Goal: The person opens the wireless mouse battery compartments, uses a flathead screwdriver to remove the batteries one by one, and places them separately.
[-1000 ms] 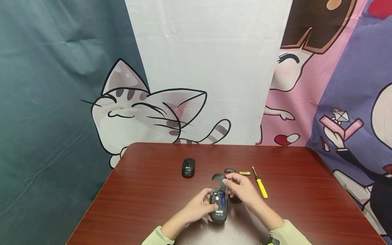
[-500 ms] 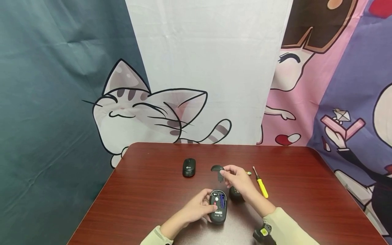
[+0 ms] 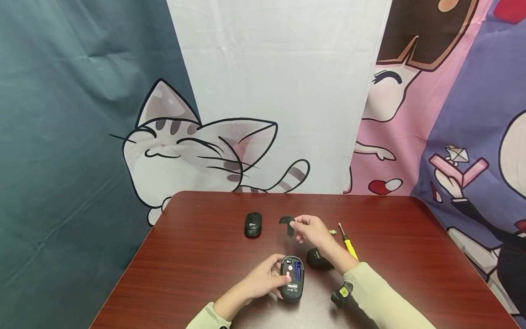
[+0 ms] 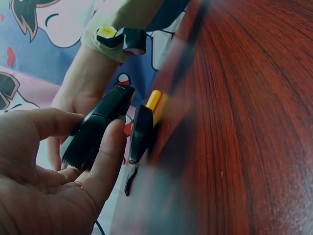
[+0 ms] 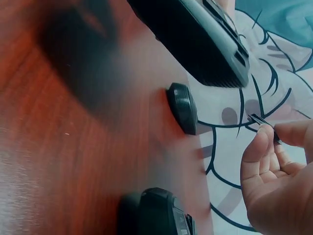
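Note:
My left hand (image 3: 263, 278) grips a black computer mouse (image 3: 292, 289) above the table, its underside turned up, thumb lying on that face. The battery bay is uncovered and a blue battery (image 3: 297, 270) shows in it. Beyond the mouse, my right hand (image 3: 311, 230) pinches a thin black battery cover (image 3: 286, 221) between thumb and fingers, apart from the mouse. In the right wrist view the cover (image 5: 264, 122) is seen nearly edge-on, past the held mouse (image 5: 195, 44). The left wrist view shows fingers and thumb on opposite sides of the mouse (image 4: 98, 122).
A second black mouse (image 3: 253, 225) stands upright at the back of the reddish wooden table (image 3: 197, 256). Another black mouse (image 3: 318, 260) lies beside my right forearm, partly covered. A yellow-handled screwdriver (image 3: 349, 246) and a partly hidden small battery (image 3: 333, 232) lie to the right.
My right hand has lifted the battery cover away from the mouse, moving it farther back and slightly left. The left hand and its mouse have stayed nearly in place.

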The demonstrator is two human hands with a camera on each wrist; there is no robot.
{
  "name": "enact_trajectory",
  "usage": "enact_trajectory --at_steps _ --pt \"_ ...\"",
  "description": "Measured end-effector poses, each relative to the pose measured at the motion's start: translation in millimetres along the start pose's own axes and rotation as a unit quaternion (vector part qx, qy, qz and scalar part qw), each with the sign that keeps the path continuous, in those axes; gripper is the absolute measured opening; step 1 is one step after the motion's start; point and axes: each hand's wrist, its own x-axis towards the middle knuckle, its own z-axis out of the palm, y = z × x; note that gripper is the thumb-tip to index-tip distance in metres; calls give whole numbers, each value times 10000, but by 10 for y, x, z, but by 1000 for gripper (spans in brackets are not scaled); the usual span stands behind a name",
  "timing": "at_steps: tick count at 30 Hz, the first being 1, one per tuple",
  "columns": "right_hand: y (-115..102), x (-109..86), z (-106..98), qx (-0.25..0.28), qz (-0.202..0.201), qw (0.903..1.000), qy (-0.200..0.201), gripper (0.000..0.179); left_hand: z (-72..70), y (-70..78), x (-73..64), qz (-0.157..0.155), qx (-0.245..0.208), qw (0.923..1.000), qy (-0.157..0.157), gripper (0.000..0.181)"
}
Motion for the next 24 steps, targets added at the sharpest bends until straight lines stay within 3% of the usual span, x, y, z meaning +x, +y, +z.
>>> enact_trajectory --at_steps 16,24 --pt "69 275 116 -857 -5 9963 90 12 -65 -40 -19 -54 13 9999 103 50" --pt "143 400 189 -1203 193 9925 38 12 -84 -67 -27 69 -69 9999 66 50"
